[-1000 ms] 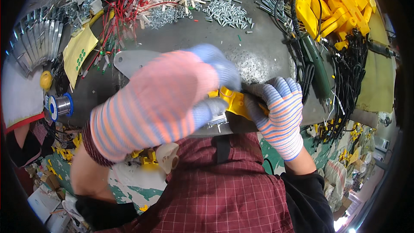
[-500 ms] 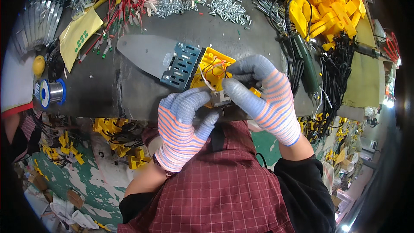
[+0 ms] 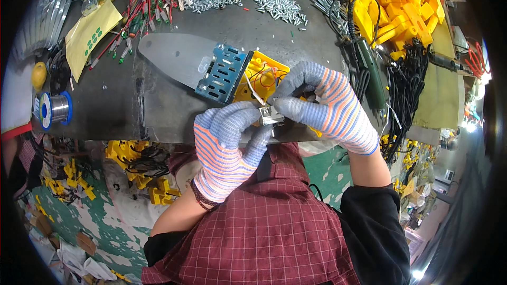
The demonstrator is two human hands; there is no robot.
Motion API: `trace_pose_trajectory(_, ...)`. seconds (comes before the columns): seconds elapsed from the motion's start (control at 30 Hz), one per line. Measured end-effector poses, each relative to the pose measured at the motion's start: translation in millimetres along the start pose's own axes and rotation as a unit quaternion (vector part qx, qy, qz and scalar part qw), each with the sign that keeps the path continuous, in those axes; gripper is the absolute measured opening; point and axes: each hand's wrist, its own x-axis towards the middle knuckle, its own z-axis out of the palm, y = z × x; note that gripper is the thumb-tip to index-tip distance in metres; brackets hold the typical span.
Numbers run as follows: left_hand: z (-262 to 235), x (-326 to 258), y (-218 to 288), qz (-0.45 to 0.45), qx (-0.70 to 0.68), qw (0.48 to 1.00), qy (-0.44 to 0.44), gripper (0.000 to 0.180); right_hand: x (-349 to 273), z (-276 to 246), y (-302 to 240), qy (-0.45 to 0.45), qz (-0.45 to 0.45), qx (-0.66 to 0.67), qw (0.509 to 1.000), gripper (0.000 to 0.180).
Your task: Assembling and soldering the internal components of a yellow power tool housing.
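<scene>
A small silvery metal part sits between my two hands at the bench's near edge. My left hand, in a striped glove with grey-blue fingers, pinches it from the left with thumb and fingertips. My right hand, gloved alike, is closed at the part's upper right; what its fingertips pinch is hidden. A white-sleeved wire runs from the part into an open yellow plastic housing with thin red wires inside. The housing adjoins a slotted blue metal plate, which lies over a grey pointed metal plate.
A solder spool stands at the left beside a yellow card. Along the back lie red-wired parts, screws and yellow plastic pieces. A dark green corded tool and black cables lie at right.
My right hand has moved slightly down and its fingertips have closed in on the metal part. My left thumb has come up against the part, which shows more plainly now.
</scene>
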Motion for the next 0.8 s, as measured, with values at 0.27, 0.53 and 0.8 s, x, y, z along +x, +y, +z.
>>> trace_pose_trajectory(0.27, 5, 0, -4, 0.019, 0.003, 1.000, 0.022, 0.034, 3, 10, -2, 0.036, 0.052, 0.065, 0.996, 0.015)
trace_pose_trajectory(0.53, 3, -1, -6, 0.034, 0.015, 0.999, -0.003, 0.032, 14, -2, -20, 0.090, -0.225, -0.246, 0.938, 0.014)
trace_pose_trajectory(0.8, 8, -4, -8, 0.042, 0.026, 0.998, 0.041, 0.033, 49, 8, -30, -0.088, -0.075, -0.289, 0.950, 0.026)
